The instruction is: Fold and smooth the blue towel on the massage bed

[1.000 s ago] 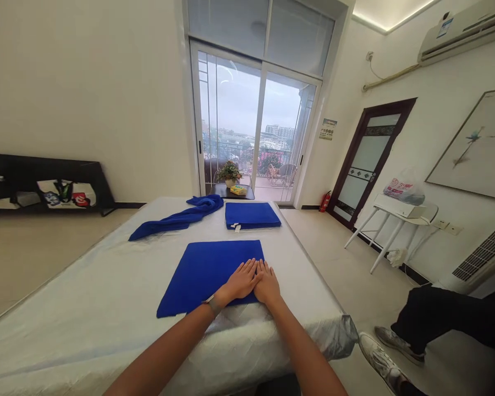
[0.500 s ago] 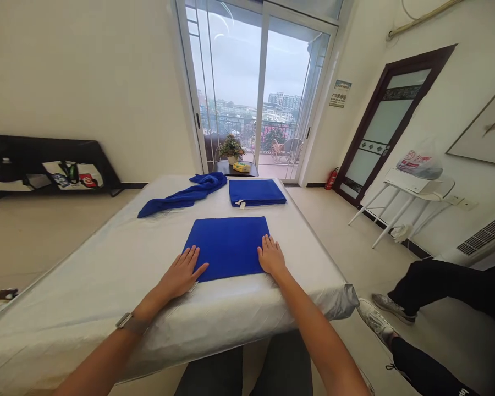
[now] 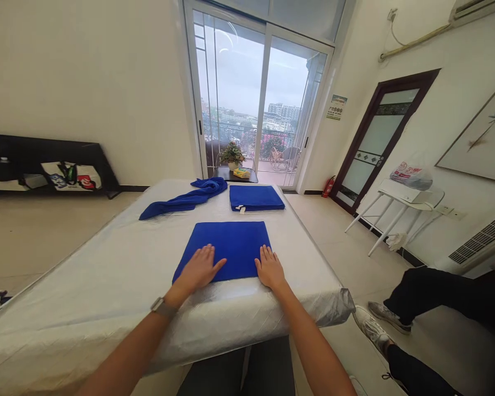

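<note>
A flat square blue towel (image 3: 225, 247) lies on the white-sheeted bed (image 3: 86, 308), close to its near edge. My left hand (image 3: 198, 268) rests palm down on the towel's near left part, fingers spread. My right hand (image 3: 270, 268) lies flat at the towel's near right corner, partly on the sheet. Neither hand grips anything. Farther along the bed are a neatly folded blue towel (image 3: 257, 198) with a small white tag and a loosely crumpled blue towel (image 3: 185, 199).
A seated person's black-trousered legs and sneakers (image 3: 429, 297) are beyond the bed's right side. A low table with a potted plant (image 3: 231, 156) stands by the glass balcony door (image 3: 247, 99). A white stand (image 3: 400, 209) with a plastic bag is at right.
My hands have moved apart from touching at the towel's near edge, with the left hand now farther left. The view has shifted, and the towels appear unmoved.
</note>
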Available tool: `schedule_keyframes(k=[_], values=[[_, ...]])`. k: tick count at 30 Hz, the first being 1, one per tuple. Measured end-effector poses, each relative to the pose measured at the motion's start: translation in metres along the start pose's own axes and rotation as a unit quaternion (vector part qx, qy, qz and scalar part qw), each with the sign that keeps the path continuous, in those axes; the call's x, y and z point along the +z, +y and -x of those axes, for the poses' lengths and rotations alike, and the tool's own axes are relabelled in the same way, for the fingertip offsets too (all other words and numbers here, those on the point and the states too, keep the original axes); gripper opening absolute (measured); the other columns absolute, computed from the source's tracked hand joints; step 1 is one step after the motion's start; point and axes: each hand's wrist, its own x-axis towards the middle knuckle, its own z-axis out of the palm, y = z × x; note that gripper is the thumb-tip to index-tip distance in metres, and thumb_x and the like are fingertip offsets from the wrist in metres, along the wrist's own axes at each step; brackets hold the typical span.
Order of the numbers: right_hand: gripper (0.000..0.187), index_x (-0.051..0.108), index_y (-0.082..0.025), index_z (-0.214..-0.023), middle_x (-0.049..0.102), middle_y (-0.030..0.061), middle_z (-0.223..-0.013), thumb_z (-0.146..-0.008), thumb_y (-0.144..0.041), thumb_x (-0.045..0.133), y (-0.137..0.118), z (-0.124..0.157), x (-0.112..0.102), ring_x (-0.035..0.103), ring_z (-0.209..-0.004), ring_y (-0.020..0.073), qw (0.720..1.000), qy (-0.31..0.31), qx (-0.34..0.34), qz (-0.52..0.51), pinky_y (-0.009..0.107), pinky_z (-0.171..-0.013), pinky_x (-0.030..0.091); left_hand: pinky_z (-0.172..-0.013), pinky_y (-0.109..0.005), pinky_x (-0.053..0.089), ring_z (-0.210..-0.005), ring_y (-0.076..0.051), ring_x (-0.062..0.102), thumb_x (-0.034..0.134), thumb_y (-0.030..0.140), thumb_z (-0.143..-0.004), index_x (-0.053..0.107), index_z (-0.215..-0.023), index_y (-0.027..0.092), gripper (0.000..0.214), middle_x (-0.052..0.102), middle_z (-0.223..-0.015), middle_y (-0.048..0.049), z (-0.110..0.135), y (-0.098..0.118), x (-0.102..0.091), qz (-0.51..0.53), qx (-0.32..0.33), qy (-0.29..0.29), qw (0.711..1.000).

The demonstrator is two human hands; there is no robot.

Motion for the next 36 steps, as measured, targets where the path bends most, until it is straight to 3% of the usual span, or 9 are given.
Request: schedule_keyframes(k=[5,8,11,17,20,22,28,33,36], values=[[0.064,0.023,-0.007,-0.159,0.018,0.0093,-0.166,-0.104,-0.039,0.019,0.0,0.0,-0.001,0.013,-0.154,0.0205,1.0,0.006,-0.008,0.016,0.038,-0.124,0.012,-0.122,-0.041,0.021,-0.15,-0.026,0.027,0.011,0.059,-0.1,0.037,-0.152,0.007,0.078,0.033,-0.159,-0.0191,-0.04,0.102,0.005,0.061,0.177,-0.016,0.982],[0.062,0.023,-0.008,-0.159,0.018,0.0086,-0.166,-0.104,-0.037,0.019,0.0,0.001,-0.001,0.012,-0.154,0.0205,1.0,0.005,-0.01,0.019,0.037,-0.124,0.012,-0.123,-0.043,0.017,-0.152,-0.026,0.023,0.008,0.055,-0.101,0.033,-0.154,0.007,0.076,0.031,-0.16,-0.0186,-0.046,0.123,0.014,0.061,0.188,0.028,0.98],[0.063,0.023,-0.006,-0.158,0.018,0.0107,-0.166,-0.104,-0.038,0.02,0.0,0.001,-0.001,0.013,-0.154,0.022,1.0,0.01,-0.012,0.023,0.038,-0.124,0.012,-0.123,-0.042,0.014,-0.153,-0.024,0.02,0.01,0.058,-0.101,0.029,-0.156,0.011,0.075,0.028,-0.163,-0.0143,-0.033,0.099,0.019,0.056,0.194,0.032,0.979],[0.065,0.019,-0.006,-0.159,0.016,0.0104,-0.166,-0.105,-0.041,0.016,-0.002,0.0,-0.001,0.012,-0.154,0.0221,1.0,-0.003,-0.004,0.018,0.04,-0.124,0.012,-0.123,-0.049,0.018,-0.153,-0.027,0.017,0.016,0.058,-0.101,0.025,-0.158,0.015,0.072,0.026,-0.164,-0.012,0.021,-0.023,0.02,0.032,0.069,0.014,0.997],[0.065,0.018,-0.007,-0.159,0.015,0.0092,-0.167,-0.105,-0.042,0.015,-0.001,-0.001,-0.001,0.01,-0.154,0.0219,1.0,-0.012,-0.003,0.019,0.039,-0.125,0.009,-0.121,-0.052,0.022,-0.154,-0.029,0.015,0.018,0.056,-0.101,0.03,-0.156,0.015,0.07,0.027,-0.163,-0.0143,0.045,-0.063,0.02,0.024,0.03,0.028,0.999],[0.065,0.016,-0.006,-0.16,0.013,0.009,-0.167,-0.105,-0.042,0.014,-0.001,-0.001,0.0,0.009,-0.154,0.0217,1.0,-0.017,-0.002,0.02,0.039,-0.125,0.008,-0.121,-0.05,0.024,-0.154,-0.029,0.016,0.02,0.059,-0.099,0.026,-0.157,0.014,0.073,0.026,-0.164,-0.0143,0.054,-0.068,0.018,0.032,0.008,0.03,0.999],[0.066,0.016,-0.008,-0.16,0.012,0.0084,-0.167,-0.104,-0.044,0.013,0.0,-0.005,-0.006,0.009,-0.154,0.0215,0.998,-0.044,0.0,0.036,0.039,-0.124,0.009,-0.123,-0.047,0.021,-0.153,-0.029,0.016,0.021,0.067,-0.096,0.022,-0.157,0.009,0.084,0.022,-0.165,-0.0131,0.055,-0.05,0.009,0.044,-0.03,0.031,0.998],[0.066,0.018,-0.006,-0.159,0.016,0.0104,-0.166,-0.104,-0.043,0.015,-0.002,-0.037,-0.019,0.011,-0.154,0.0224,0.999,-0.023,-0.007,0.045,0.041,-0.124,0.008,-0.122,-0.048,0.024,-0.153,-0.029,0.019,0.021,0.066,-0.097,0.024,-0.157,0.009,0.083,0.025,-0.164,-0.0142,0.056,-0.051,0.011,0.035,-0.02,0.049,0.998],[0.067,0.018,-0.006,-0.159,0.015,0.0101,-0.167,-0.104,-0.043,0.015,0.0,-0.055,-0.017,0.009,-0.154,0.0211,0.999,-0.008,0.015,0.038,0.039,-0.124,0.007,-0.121,-0.049,0.026,-0.153,-0.031,0.019,0.02,0.064,-0.098,0.025,-0.157,0.008,0.081,0.023,-0.164,-0.0167,0.056,-0.064,0.01,0.024,0.0,0.023,0.999]])
